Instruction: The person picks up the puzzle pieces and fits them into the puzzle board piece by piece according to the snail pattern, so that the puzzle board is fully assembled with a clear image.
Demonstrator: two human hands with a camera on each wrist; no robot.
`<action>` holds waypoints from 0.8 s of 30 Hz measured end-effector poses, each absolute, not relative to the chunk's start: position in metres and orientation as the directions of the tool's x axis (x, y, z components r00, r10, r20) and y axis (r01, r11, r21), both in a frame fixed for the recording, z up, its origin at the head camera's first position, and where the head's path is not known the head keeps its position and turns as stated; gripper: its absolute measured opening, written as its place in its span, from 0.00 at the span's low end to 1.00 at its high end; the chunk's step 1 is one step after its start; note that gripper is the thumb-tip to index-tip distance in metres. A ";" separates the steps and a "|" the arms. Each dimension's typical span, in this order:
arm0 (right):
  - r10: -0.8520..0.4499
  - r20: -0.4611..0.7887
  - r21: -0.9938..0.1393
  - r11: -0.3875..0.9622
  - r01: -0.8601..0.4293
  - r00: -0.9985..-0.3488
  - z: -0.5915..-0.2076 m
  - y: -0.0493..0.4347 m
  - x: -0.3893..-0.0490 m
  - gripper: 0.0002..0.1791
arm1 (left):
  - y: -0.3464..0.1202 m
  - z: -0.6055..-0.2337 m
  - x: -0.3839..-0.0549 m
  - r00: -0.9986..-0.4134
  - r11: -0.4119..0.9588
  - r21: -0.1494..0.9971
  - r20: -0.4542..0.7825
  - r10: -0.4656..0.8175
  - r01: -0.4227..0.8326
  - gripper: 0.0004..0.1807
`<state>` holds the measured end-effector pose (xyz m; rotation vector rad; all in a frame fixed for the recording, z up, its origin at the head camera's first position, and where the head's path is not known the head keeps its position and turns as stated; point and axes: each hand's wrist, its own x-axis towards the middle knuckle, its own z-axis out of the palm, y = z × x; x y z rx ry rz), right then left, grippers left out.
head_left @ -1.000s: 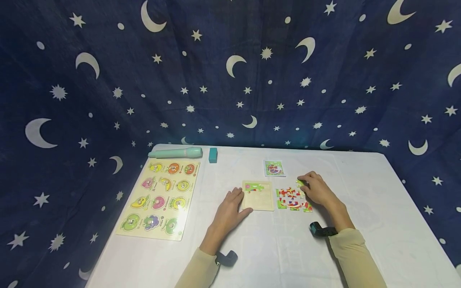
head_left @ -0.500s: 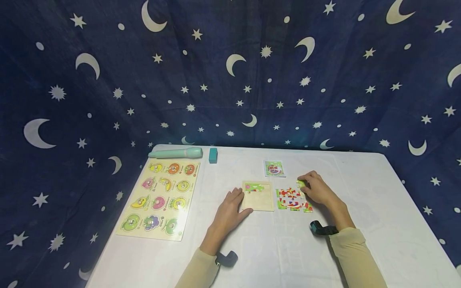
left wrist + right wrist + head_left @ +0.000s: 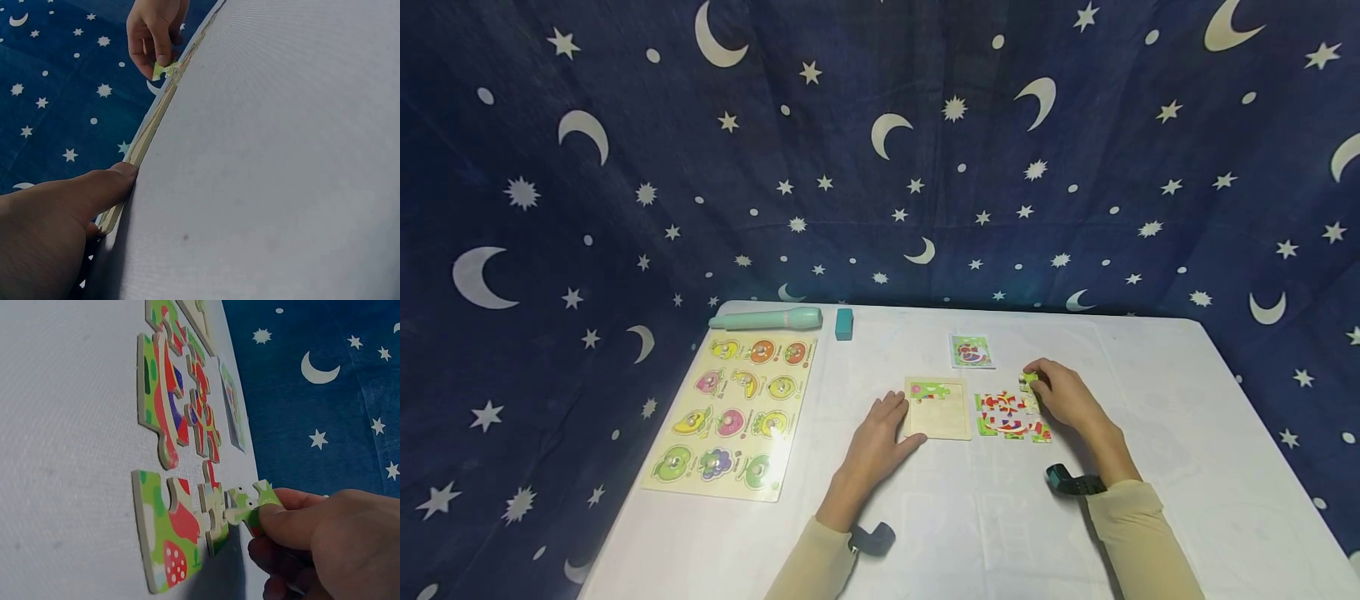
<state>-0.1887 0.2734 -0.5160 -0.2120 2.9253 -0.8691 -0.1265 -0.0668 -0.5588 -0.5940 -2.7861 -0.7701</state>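
Observation:
In the head view my left hand (image 3: 880, 437) rests at the lower left corner of a wooden puzzle frame (image 3: 951, 423). Its fingers touch the left side and its thumb (image 3: 112, 181) presses the near edge; both look nearly straight. Green pieces lie along the frame's top inside. My right hand (image 3: 1067, 396) pinches a green puzzle piece (image 3: 265, 494) between thumb and fingers. In the right wrist view that piece is tilted, just above the loose pieces. Several red, green and white puzzle pieces (image 3: 1011, 427) lie right of the frame; my right fingers cover a few partly.
Behind the frame lies a small picture card (image 3: 972, 352). A fruit puzzle board (image 3: 730, 417) occupies the left of the white table (image 3: 985, 517), with a mint-green wand-shaped object (image 3: 767, 319) and a teal block (image 3: 844, 324) behind. A starry curtain (image 3: 850, 150) hangs beyond.
My right hand has shifted slightly to the right with the green puzzle piece, showing more of the pieces beneath. The left hand and the frame have stayed put.

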 end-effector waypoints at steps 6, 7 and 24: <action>-0.107 -0.013 -0.549 0.831 -0.082 -0.994 -0.513 0.270 -0.187 0.15 | -0.067 -0.558 -0.127 -0.903 0.786 0.450 0.277 0.329 0.424 0.36; -0.100 -0.007 -0.552 0.830 -0.080 -0.995 -0.513 0.269 -0.186 0.15 | -0.067 -0.558 -0.127 -0.902 0.785 0.451 0.279 0.329 0.426 0.36; -0.066 0.027 -0.614 0.787 -0.068 -0.997 -0.507 0.238 -0.184 0.14 | -0.067 -0.557 -0.126 -0.909 0.784 0.463 0.259 0.327 0.413 0.36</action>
